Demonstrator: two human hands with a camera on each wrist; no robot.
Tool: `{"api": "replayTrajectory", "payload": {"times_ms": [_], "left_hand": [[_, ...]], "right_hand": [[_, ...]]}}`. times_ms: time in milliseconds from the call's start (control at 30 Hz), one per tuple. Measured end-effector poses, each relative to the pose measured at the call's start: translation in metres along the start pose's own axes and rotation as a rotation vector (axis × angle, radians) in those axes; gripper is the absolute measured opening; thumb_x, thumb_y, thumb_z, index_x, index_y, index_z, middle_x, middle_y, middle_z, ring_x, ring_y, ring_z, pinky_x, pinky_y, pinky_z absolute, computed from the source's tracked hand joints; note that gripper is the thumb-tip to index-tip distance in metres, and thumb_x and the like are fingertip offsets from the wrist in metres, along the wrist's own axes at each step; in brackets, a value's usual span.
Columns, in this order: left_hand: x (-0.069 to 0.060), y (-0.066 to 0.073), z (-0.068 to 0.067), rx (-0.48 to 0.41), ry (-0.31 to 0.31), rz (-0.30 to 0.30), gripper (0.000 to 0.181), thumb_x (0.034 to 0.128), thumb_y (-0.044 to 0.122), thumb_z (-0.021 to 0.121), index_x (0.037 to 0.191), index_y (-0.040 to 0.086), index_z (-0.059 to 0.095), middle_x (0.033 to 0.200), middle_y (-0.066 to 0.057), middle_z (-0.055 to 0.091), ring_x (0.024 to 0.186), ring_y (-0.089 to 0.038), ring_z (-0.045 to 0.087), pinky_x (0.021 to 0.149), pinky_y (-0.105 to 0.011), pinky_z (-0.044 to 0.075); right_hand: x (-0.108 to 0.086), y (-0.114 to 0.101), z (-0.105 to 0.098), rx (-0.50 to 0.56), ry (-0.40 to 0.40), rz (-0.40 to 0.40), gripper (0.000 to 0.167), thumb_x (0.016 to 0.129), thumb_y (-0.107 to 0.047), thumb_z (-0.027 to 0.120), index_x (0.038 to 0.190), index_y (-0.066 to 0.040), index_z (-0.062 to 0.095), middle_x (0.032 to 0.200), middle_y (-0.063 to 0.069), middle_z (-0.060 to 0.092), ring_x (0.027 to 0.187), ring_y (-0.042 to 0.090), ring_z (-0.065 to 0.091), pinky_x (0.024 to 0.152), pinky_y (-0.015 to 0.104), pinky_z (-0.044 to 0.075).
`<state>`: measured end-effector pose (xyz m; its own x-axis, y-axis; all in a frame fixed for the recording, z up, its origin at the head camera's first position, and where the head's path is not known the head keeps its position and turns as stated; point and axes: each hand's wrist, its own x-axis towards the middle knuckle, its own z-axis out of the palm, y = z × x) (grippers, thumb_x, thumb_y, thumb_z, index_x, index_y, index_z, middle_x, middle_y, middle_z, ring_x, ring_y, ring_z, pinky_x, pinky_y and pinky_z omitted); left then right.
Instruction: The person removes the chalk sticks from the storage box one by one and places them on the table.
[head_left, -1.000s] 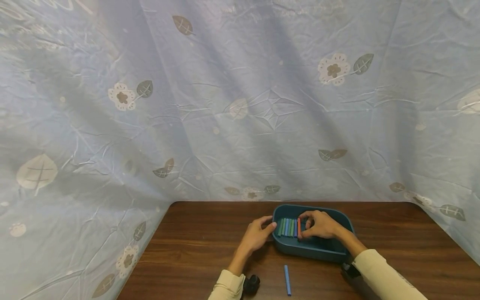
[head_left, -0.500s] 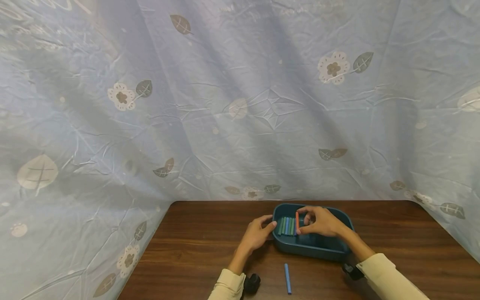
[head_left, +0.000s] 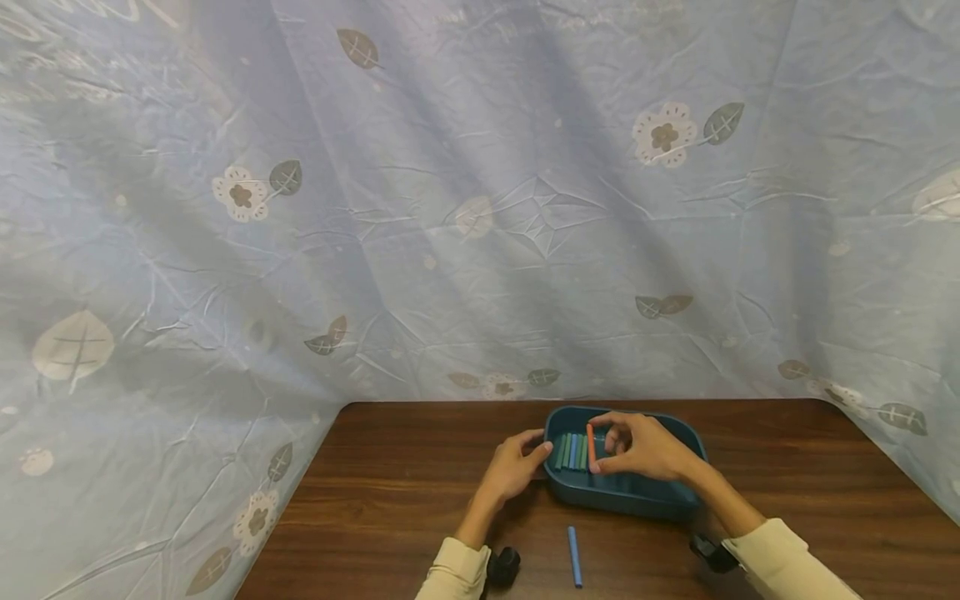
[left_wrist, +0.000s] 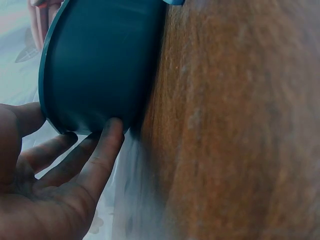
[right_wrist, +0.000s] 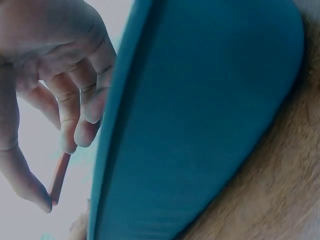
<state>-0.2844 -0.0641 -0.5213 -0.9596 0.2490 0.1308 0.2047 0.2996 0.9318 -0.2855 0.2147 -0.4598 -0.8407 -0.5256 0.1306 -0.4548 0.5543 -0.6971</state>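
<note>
In the head view the right hand (head_left: 647, 447) pinches an orange stick (head_left: 591, 447) by its two ends, over the inside of a dark teal tray (head_left: 622, 502). Just left of that stick, several green and blue sticks (head_left: 572, 452) lie side by side at the tray's left end. The left hand (head_left: 513, 468) rests against the tray's left end; in the left wrist view its fingertips touch the outer wall of the tray (left_wrist: 95, 65). The right wrist view shows the orange stick (right_wrist: 60, 177) between thumb and fingers, above the rim.
A single blue stick (head_left: 574, 557) lies on the brown wooden table (head_left: 390, 500) in front of the tray. Behind the table hangs a pale patterned cloth (head_left: 465, 292). Black devices are on both wrists.
The right hand has lifted the orange stick slightly and shifted it left, toward the row of sticks. The left hand has stayed at the tray's end.
</note>
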Motion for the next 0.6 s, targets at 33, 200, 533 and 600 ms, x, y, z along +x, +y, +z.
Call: {"api": "replayTrajectory", "payload": {"times_ms": [33,200,533,600], "left_hand": [[0.0,0.0,0.0,-0.013,-0.004,-0.001,0.047,0.1073,0.028,0.068,0.146,0.001,0.063,0.136,-0.021,0.072,0.108,-0.031,0.079,0.085,-0.037,0.067],[0.001,0.0,0.0,-0.02,-0.007,0.0,0.047,0.1073,0.027,0.068,0.146,0.001,0.063,0.136,-0.022,0.072,0.108,-0.033,0.079,0.085,-0.036,0.067],[-0.001,-0.001,0.0,-0.044,-0.015,-0.007,0.047,0.1079,0.027,0.067,0.146,0.0,0.062,0.138,-0.024,0.07,0.11,-0.033,0.078,0.084,-0.037,0.067],[-0.001,-0.001,0.0,-0.035,-0.015,-0.003,0.048,0.1079,0.027,0.067,0.147,0.0,0.062,0.139,-0.024,0.07,0.112,-0.033,0.078,0.086,-0.038,0.067]], "right_hand": [[-0.001,-0.001,0.0,-0.002,0.0,-0.002,0.077,0.088,-0.042,0.089,0.147,-0.002,0.06,0.094,0.001,0.068,0.077,0.01,0.064,0.065,0.027,0.052],[-0.006,-0.008,0.001,0.0,0.002,-0.012,0.075,0.089,-0.042,0.088,0.147,-0.004,0.06,0.095,0.007,0.07,0.078,0.009,0.064,0.065,0.027,0.049],[-0.02,-0.025,0.006,0.022,-0.006,-0.051,0.075,0.09,-0.041,0.088,0.148,-0.002,0.059,0.095,0.005,0.069,0.079,0.006,0.064,0.068,0.026,0.051],[-0.023,-0.027,0.008,0.019,-0.006,-0.053,0.074,0.09,-0.041,0.088,0.148,-0.004,0.059,0.095,0.003,0.069,0.078,0.005,0.063,0.069,0.026,0.052]]}}
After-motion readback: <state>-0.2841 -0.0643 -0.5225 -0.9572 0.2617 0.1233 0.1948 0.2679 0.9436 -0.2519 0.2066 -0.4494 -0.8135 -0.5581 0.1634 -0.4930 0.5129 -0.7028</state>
